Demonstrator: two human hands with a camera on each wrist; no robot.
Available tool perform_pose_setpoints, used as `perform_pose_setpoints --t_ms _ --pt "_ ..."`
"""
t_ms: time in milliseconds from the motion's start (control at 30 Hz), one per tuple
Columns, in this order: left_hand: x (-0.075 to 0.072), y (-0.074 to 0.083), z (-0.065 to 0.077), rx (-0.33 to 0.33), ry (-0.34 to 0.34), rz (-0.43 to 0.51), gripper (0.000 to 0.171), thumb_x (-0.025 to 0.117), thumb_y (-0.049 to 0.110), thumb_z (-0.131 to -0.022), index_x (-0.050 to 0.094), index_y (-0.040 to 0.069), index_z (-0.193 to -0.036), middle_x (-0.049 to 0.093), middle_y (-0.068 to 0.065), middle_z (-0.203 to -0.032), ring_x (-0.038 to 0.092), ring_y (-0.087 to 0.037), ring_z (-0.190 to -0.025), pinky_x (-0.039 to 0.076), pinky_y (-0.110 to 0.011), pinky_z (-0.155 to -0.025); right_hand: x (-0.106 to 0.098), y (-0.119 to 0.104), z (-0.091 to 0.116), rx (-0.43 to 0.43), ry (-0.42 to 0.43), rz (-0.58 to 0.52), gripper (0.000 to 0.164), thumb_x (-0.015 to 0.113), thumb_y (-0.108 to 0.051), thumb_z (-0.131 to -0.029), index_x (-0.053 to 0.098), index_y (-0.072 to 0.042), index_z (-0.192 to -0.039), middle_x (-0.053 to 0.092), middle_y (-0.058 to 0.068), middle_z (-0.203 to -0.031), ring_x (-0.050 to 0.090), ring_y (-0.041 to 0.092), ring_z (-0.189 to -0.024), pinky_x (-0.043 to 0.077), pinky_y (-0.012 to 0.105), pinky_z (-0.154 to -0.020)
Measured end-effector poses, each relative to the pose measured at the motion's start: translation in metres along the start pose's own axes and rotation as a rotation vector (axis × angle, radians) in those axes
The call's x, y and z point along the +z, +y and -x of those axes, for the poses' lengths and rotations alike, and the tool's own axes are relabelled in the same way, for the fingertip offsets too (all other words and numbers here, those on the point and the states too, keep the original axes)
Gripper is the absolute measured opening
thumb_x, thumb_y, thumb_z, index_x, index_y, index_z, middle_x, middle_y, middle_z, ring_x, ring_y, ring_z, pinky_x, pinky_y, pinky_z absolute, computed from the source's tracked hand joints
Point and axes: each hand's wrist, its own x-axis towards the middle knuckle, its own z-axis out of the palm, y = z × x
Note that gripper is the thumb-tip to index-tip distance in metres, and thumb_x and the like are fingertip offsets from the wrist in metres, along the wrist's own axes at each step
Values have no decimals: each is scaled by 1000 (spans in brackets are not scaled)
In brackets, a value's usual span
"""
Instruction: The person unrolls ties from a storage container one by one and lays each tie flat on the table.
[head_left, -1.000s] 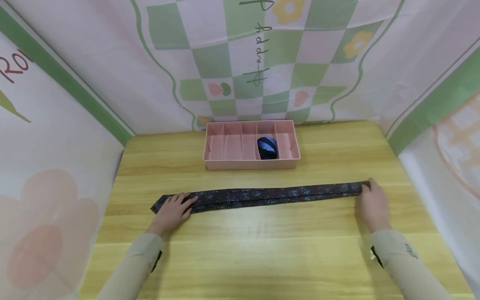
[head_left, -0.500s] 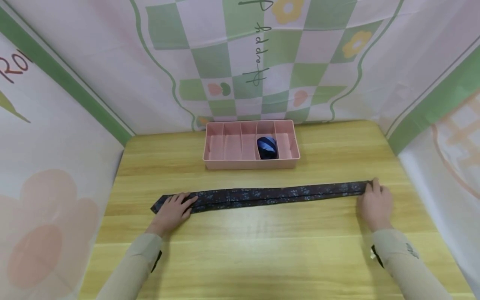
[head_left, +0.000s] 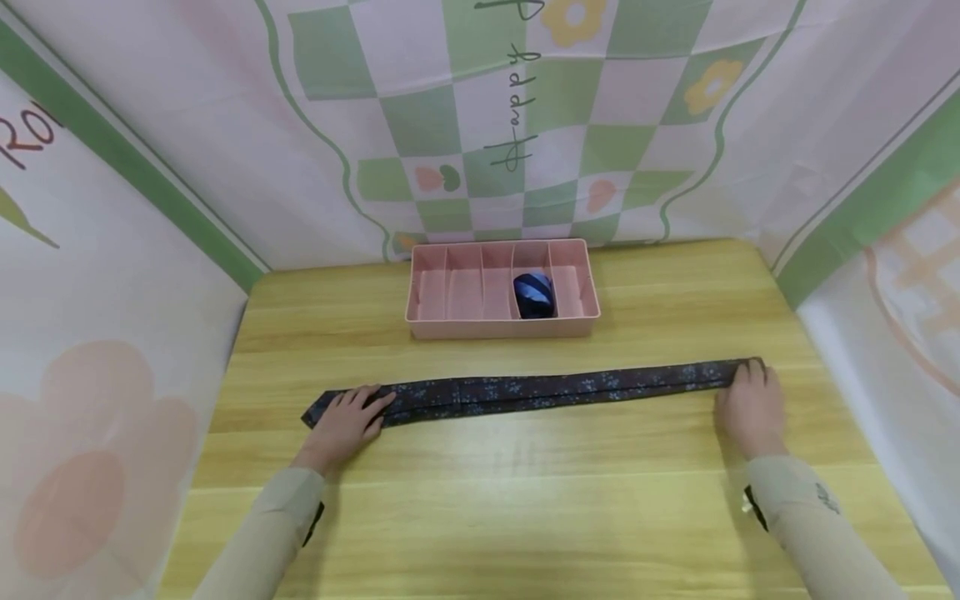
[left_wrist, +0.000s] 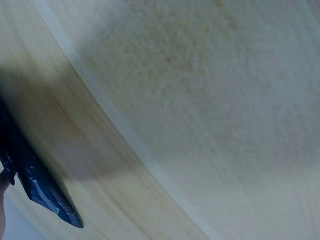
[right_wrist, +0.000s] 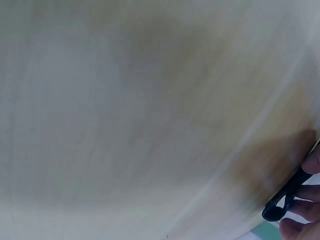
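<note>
A dark necktie (head_left: 525, 393) with small blue flowers lies stretched across the table, seam side up, its pointed end at the left. My left hand (head_left: 345, 427) rests on it near that point, fingers spread over the cloth. At the other end, my right hand (head_left: 752, 410) grips the tie, and a short bit of cloth shows past the fingertips. In the right wrist view the tie's end (right_wrist: 274, 214) makes a small loop beside the fingers (right_wrist: 307, 209). Only the tie's pointed end (left_wrist: 40, 185) and a sliver of the hand show in the left wrist view.
A pink divided box (head_left: 498, 329) stands at the back of the wooden table (head_left: 510, 517). One compartment holds a rolled blue striped tie (head_left: 535, 296). Patterned cloth (head_left: 495, 125) hangs behind the table and along both sides.
My right hand has shifted slightly right and changed its hold at the tie's end, and the end now shows farther right. The left hand has stayed in place.
</note>
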Motion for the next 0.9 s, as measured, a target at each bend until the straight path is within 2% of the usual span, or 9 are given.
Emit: perform_pose_setpoints --t_ms 167,267,367,533,700,800,900 --pt "2 1 2 10 45 -36 46 44 32 -101 40 24 -146 40 -13 -149 41 -37 -134 35 -59 -110 -4 5 -3 8 -85 34 49 55 -8 -83 46 29 -114 44 48 -120 40 58 -116 31 62 -107" --pt "3 2 2 13 95 -56 46 46 31 -100 43 24 -145 42 -14 -146 43 -38 -131 36 -58 -109 -8 5 -5 -4 -142 94 44 51 -11 -89 50 26 -113 47 45 -122 41 57 -118 33 62 -106" --pt "4 4 3 10 133 -80 45 49 31 -99 44 25 -144 43 -15 -143 44 -38 -129 39 -57 -108 -10 3 -6 36 -169 83 46 43 -18 -97 52 24 -111 49 44 -120 43 56 -116 35 62 -104" --pt "5 8 3 -6 168 -154 47 52 31 -98 44 27 -144 47 -15 -139 48 -36 -126 42 -52 -106 -13 0 -6 139 -165 -6 60 39 -32 -102 52 27 -104 42 49 -117 43 58 -107 39 65 -95" --pt "5 14 2 -32 193 -200 49 56 31 -96 44 27 -144 52 -15 -132 52 -33 -119 47 -49 -101 -15 -4 -6 124 -139 44 57 47 -31 -100 55 23 -85 47 48 -111 48 56 -97 45 61 -81" --pt "6 16 3 -47 198 -210 51 57 30 -96 43 27 -145 53 -14 -130 54 -32 -116 51 -46 -96 -16 -6 -7 117 -146 75 55 49 -30 -99 55 22 -85 49 46 -108 50 54 -94 46 59 -81" --pt "7 17 3 -63 198 -199 52 57 29 -96 42 27 -145 52 -15 -130 54 -32 -115 53 -45 -93 -15 -7 -8 111 -145 66 55 49 -30 -99 53 25 -91 50 46 -105 51 54 -93 47 59 -83"
